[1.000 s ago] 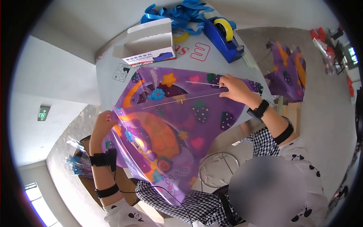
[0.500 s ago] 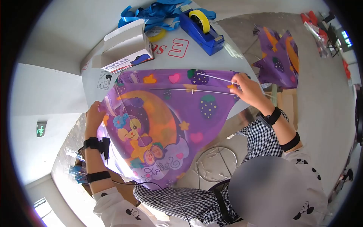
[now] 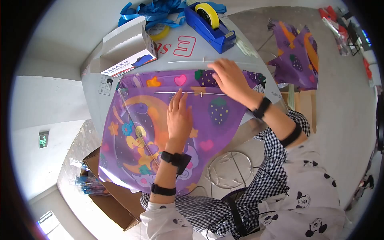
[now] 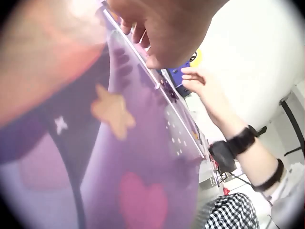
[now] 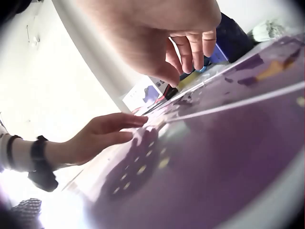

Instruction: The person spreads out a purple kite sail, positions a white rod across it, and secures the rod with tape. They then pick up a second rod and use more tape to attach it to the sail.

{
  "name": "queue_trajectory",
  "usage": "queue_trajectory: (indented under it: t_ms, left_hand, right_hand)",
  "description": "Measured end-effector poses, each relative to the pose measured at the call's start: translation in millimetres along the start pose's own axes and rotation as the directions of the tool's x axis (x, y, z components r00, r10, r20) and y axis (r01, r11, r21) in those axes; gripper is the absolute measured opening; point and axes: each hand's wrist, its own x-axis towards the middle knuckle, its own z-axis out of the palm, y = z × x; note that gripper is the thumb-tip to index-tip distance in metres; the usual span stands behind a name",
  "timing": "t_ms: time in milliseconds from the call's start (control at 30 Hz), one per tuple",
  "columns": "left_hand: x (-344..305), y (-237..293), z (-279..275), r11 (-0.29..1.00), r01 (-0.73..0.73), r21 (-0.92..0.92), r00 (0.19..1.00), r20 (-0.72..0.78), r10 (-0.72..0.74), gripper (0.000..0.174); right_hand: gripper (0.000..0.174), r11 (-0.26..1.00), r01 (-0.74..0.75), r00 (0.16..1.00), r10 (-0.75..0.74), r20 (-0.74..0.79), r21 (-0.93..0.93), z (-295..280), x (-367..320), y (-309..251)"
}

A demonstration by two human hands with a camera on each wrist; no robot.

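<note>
A purple printed sheet (image 3: 218, 134) with moon, star and strawberry pictures lies across the table's front part and hangs over its edge. Near its upper edge runs a thin white rod (image 3: 188, 93) with a small crosspiece. The left hand (image 3: 179, 120), fingers extended, is over the sheet just below that rod. Above the sheet's upper right part is the right hand (image 3: 232, 80), fingers loosely bent, nothing seen in them in the right wrist view. Beyond its fingertips a second white rod (image 3: 184, 62) lies near the sheet's far edge; contact with it cannot be told.
A blue tape dispenser (image 3: 212, 34), an open white box (image 3: 130, 50), a yellow tape roll (image 3: 158, 32) and blue ribbons (image 3: 154, 14) stand at the table's back. White sticks (image 3: 246, 47) lie at its right edge. Another purple printed piece (image 3: 296, 60) hangs beyond; a cardboard box (image 3: 114, 204) is lower left.
The left hand has let go of the sheet's left edge and moved right over it. The right hand has moved left and away from the rod ends; one rod now lies farther back on the table.
</note>
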Motion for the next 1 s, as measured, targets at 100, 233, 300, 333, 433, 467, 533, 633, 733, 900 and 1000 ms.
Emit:
queue_trajectory:
  t_ms: [100, 233, 300, 333, 433, 467, 533, 633, 733, 900, 1000]
  left_hand:
    - [-2, 0, 17, 0.999, 0.031, 0.045, 0.997, -0.077, -0.027, 0.039]
    - [-6, -1, 24, 0.997, 0.001, 0.074, 0.992, -0.125, 0.008, 0.037]
    - [-6, 0, 27, 0.995, 0.002, 0.101, 0.992, -0.129, 0.011, 0.037]
    - [-7, 0, 27, 0.993, 0.003, 0.116, 0.992, -0.129, 0.012, 0.037]
    - [-5, 1, 25, 0.994, 0.016, 0.110, 0.994, -0.110, -0.004, 0.038]
    - [-5, 1, 25, 0.994, 0.018, 0.110, 0.994, -0.107, -0.006, 0.038]
    - [-5, 2, 24, 0.993, 0.026, 0.115, 0.995, -0.101, -0.014, 0.038]
    - [-6, 3, 24, 0.993, 0.038, 0.107, 0.995, -0.091, -0.028, 0.039]
    - [-5, 2, 24, 0.994, 0.032, 0.109, 0.995, -0.097, -0.022, 0.040]
    - [-5, 1, 24, 0.993, 0.030, 0.113, 0.994, -0.104, -0.018, 0.041]
    - [-6, 0, 25, 0.993, 0.035, 0.116, 0.994, -0.103, -0.023, 0.042]
  right_hand:
    - [0.020, 0.998, -0.034, 0.995, 0.027, 0.100, 0.061, -23, -47, -15]
    - [0.017, 0.993, -0.095, 0.985, 0.084, 0.151, 0.066, -23, -72, -6]
    - [0.016, 0.994, -0.081, 0.987, 0.070, 0.145, 0.071, -18, -71, -2]
    - [0.016, 0.994, -0.076, 0.988, 0.064, 0.143, 0.076, -15, -71, -1]
    - [0.016, 0.996, -0.049, 0.992, 0.041, 0.123, 0.068, -12, -71, 1]
    - [0.016, 0.997, -0.052, 0.991, 0.044, 0.123, 0.060, -12, -70, 2]
    - [0.016, 0.997, -0.054, 0.991, 0.047, 0.123, 0.049, -12, -68, 1]
    - [0.015, 0.996, -0.070, 0.991, 0.063, 0.115, 0.053, -10, -66, 6]
    - [0.011, 0.994, -0.082, 0.991, 0.074, 0.115, 0.068, -11, -66, 6]
    - [0.011, 0.994, -0.077, 0.993, 0.069, 0.098, 0.082, -11, -64, 5]
    - [0.011, 0.995, -0.071, 0.993, 0.063, 0.100, 0.076, -11, -63, 5]
